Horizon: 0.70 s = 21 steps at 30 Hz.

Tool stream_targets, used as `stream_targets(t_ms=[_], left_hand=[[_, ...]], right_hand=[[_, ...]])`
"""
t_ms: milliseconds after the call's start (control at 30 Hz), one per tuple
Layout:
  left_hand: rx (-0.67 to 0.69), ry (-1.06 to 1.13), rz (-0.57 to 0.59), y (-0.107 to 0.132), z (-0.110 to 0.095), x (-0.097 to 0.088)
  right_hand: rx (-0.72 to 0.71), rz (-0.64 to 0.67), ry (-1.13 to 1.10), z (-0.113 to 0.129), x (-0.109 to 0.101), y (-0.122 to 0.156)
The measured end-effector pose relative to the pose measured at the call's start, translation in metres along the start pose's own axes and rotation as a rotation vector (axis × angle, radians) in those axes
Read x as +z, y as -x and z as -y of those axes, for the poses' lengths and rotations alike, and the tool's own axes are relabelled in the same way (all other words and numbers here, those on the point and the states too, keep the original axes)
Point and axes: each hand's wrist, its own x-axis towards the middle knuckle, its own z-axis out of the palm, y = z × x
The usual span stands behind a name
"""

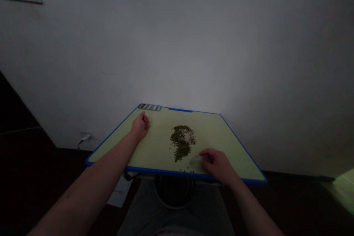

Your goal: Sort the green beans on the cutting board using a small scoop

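A pile of small green beans (181,143) lies in the middle of the pale yellow tabletop (155,151), with whitish grains (188,136) on its right side. My left hand (140,125) rests on the table left of the pile, fingers curled into a loose fist; no object shows in it. Near the front edge my right hand (217,162) grips the rim of a clear, see-through dish or cup (195,161), tilted or lying low on the table. Its exact shape is hard to make out in the dim light. A few loose beans (186,170) lie by the edge.
The folding table has a blue rim (166,172) and stands against a grey wall (179,44). A flat phone-like item (149,107) lies at the back left corner. Below the front edge, a dark round pot or bucket (175,191) sits between my legs. A plug and cable (84,138) are at left.
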Motion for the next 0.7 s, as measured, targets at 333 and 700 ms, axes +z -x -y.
stream_targets(t_ms=[333, 700], left_hand=[[0.000, -0.002, -0.004, 0.001, 0.000, 0.000], [-0.015, -0.010, -0.007, 0.000, 0.000, 0.001]], right_hand=[[0.006, -0.003, -0.005, -0.007, -0.002, 0.015], [-0.044, 0.026, -0.007, 0.011, 0.006, 0.014]])
